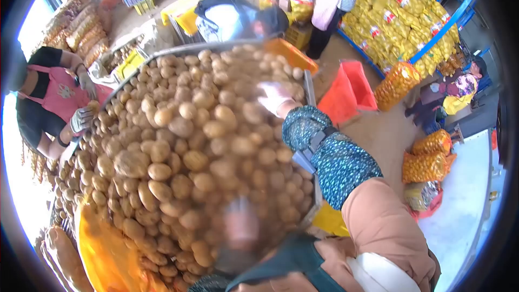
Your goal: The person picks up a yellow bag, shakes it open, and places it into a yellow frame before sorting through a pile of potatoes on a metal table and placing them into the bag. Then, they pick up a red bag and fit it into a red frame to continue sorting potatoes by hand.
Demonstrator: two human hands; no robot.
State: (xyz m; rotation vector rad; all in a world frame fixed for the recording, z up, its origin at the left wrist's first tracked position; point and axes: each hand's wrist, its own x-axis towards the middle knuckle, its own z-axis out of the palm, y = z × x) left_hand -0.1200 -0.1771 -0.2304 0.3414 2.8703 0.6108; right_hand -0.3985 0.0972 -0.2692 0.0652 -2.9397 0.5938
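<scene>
A wide heap of potatoes fills a metal-edged table. My right hand, pale and partly blurred, reaches out over the far right part of the heap, its sleeve a teal speckled cuff. Low in the middle, close to my body, my left hand is over the potatoes and heavily smeared by motion. Whether either hand holds a potato cannot be made out. A yellow-orange mesh bag lies against the heap at the lower left.
A co-worker in a pink apron has gloved hands at the heap's left edge. Beyond the heap are an orange crate, a red-orange basket and another person bending. Filled yellow sacks are stacked at the back right.
</scene>
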